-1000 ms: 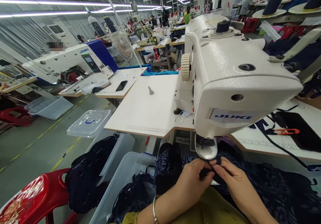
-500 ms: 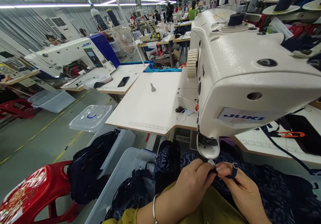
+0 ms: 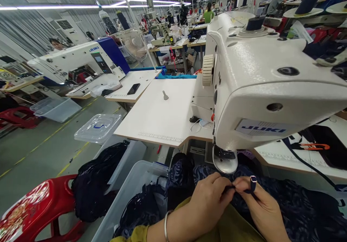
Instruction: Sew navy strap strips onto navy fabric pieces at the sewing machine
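Note:
My left hand (image 3: 207, 200) is closed in a pinch on the edge of a dark navy garment, below the sewing machine head (image 3: 225, 160). Beside it, my right hand (image 3: 261, 206) pinches the same dark cloth, the fingertips of both hands almost touching. A navy strap with a small slider (image 3: 253, 179) loops at my right index finger. Navy patterned fabric (image 3: 294, 195) lies spread around and under both hands. What exactly sits between the fingertips is mostly hidden.
A clear plastic bin (image 3: 130, 184) holds navy garments (image 3: 148, 207) at lower left, near a red stool (image 3: 35, 206) and another dark pile (image 3: 99, 180). On the white table (image 3: 159, 115) lies a small metal piece (image 3: 165, 95). Orange-handled snips (image 3: 316, 147) and a dark phone-like slab (image 3: 330, 148) are at right.
A small white tag that showed at my fingertips is now out of sight. My left fingers have shifted slightly over the cloth; both hands stay in nearly the same place.

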The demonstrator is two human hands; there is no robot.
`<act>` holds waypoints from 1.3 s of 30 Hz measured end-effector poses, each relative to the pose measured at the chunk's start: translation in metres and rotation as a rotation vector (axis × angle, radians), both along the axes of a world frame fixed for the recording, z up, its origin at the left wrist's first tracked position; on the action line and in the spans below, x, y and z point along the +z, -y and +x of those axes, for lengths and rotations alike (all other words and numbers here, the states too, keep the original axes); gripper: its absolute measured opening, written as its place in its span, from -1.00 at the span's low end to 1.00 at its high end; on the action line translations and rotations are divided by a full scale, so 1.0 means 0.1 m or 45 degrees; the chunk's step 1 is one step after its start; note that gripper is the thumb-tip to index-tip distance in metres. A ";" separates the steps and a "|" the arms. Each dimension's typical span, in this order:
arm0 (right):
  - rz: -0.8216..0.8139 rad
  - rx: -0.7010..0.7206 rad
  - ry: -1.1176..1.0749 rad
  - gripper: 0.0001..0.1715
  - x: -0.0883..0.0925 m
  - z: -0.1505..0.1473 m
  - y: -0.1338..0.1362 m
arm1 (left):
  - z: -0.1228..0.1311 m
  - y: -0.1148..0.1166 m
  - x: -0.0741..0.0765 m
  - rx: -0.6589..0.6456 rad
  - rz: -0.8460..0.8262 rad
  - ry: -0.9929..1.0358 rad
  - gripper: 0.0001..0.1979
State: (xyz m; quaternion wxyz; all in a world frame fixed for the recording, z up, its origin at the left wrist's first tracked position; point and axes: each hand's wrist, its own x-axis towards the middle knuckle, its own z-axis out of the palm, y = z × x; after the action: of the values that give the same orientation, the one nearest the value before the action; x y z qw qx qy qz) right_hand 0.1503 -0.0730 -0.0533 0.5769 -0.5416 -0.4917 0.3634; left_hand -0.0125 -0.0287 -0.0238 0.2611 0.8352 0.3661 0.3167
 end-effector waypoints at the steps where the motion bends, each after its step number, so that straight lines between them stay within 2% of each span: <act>1: -0.052 -0.019 0.015 -0.91 0.00 0.01 0.00 | 0.00 -0.01 0.01 0.001 -0.054 0.015 -0.94; 4: -0.240 -0.074 0.029 -0.84 0.04 0.05 -0.01 | -0.02 -0.06 0.12 -0.027 -0.204 0.015 -0.92; 6: -0.332 -0.099 0.012 -0.76 0.08 0.06 -0.06 | -0.03 -0.11 0.22 -0.048 -0.230 -0.018 -0.86; 9: -0.380 -0.125 0.030 -0.70 0.18 0.07 -0.22 | -0.05 -0.25 0.36 -0.035 -0.102 -0.108 -0.75; 11: -0.343 -0.147 0.084 -0.70 0.24 0.06 -0.34 | -0.04 -0.36 0.39 -0.015 0.059 -0.192 -0.79; 13: -0.258 -0.165 0.140 -0.72 0.28 0.03 -0.46 | -0.04 -0.46 0.38 0.005 0.254 -0.256 -0.85; 15: -0.174 -0.167 0.168 -0.73 0.30 0.01 -0.54 | -0.05 -0.52 0.32 0.019 0.459 -0.256 -0.81; 18: -0.132 -0.171 0.157 -0.73 0.28 -0.01 -0.61 | -0.07 -0.50 0.25 -0.104 0.670 -0.206 -0.70; 21: -0.260 -0.127 0.036 -0.67 0.25 0.00 -0.64 | -0.08 -0.41 0.21 -0.179 0.720 -0.272 -0.67; 24: -0.373 0.012 -0.210 -0.53 0.26 0.02 -0.67 | -0.06 -0.33 0.19 -0.077 0.751 -0.332 -0.68; 27: -0.359 0.065 -0.334 -0.48 0.27 0.04 -0.70 | -0.05 -0.31 0.16 -0.012 0.793 -0.348 -0.73; 34: -0.278 0.015 0.025 -0.57 0.28 0.15 -0.80 | -0.06 -0.31 0.07 0.007 0.873 -0.488 -0.72; 39: -0.282 -0.055 0.328 -0.69 0.31 0.21 -0.94 | -0.01 -0.29 0.06 0.092 0.895 -0.522 -0.73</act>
State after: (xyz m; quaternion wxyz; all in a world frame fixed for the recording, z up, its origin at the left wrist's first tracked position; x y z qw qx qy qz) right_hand 0.1715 0.0206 -0.0224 0.4536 -0.6544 -0.5066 0.3306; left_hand -0.0131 0.0006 -0.0181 -0.1300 0.9060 0.3089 0.2586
